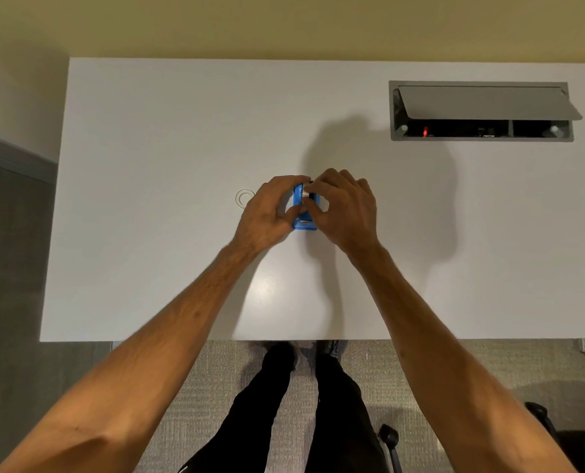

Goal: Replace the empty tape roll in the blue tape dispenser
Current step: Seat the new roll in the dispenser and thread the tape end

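Currently the blue tape dispenser (304,213) sits mid-bench. Left hand (267,213) fingers grip its side; right hand (344,208) fingers pinch the white roll (307,192). Light, rigid plastic, likely slippery: hold the sides.

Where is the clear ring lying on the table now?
In the head view the clear ring lies flat on the white table, just left of the left hand.

tape dispenser (304,213) mid-table (147,131), clear ring (244,198) just left, open hatch (481,110) far right behind
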Demonstrator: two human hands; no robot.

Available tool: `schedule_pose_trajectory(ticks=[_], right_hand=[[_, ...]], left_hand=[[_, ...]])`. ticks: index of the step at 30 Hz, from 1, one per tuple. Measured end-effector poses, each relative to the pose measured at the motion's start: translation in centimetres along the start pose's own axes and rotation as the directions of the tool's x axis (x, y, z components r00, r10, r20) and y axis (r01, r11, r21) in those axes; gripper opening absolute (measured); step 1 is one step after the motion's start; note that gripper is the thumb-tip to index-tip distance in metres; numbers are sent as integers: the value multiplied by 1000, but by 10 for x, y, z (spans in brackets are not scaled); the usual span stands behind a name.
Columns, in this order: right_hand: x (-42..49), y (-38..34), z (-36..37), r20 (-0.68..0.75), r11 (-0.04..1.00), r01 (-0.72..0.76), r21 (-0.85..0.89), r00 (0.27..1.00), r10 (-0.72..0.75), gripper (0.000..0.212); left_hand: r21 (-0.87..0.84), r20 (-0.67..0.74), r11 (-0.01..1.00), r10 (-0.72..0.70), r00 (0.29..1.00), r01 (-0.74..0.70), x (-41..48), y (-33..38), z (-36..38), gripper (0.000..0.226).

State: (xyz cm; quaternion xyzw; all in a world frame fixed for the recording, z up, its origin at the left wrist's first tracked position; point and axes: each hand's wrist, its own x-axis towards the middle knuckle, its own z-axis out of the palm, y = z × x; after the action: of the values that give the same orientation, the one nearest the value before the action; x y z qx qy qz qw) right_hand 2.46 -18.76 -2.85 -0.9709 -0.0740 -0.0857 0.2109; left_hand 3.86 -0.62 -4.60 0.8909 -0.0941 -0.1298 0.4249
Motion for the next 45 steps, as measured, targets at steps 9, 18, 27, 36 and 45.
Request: schedule_pose_trajectory(ticks=[9, 18, 27, 36, 45], right_hand=[[-3, -2, 2, -102, 995, 87, -57, 991, -92, 13], [2, 6, 2, -12, 999, 7, 36, 1000, -6, 8], [-22, -2, 3, -60, 996, 79, -37, 995, -81, 10], [-59, -13, 11, -173, 987, 102, -125, 977, -122, 16], [-74, -11, 25, -281, 971, 119, -205, 944, -175, 16]], left_hand=[[-3, 11, 1000, 12, 1000, -12, -1, -1, 0, 49], [4, 191, 1000, -12, 981, 12, -11, -19, 0, 111], [203, 133, 977, 44, 990, -70, -2, -38, 1, 100], [244, 148, 963, 80, 986, -115, -4, -40, 1, 99], [242, 158, 964, 72, 985, -110, -2, -45, 3, 100]])
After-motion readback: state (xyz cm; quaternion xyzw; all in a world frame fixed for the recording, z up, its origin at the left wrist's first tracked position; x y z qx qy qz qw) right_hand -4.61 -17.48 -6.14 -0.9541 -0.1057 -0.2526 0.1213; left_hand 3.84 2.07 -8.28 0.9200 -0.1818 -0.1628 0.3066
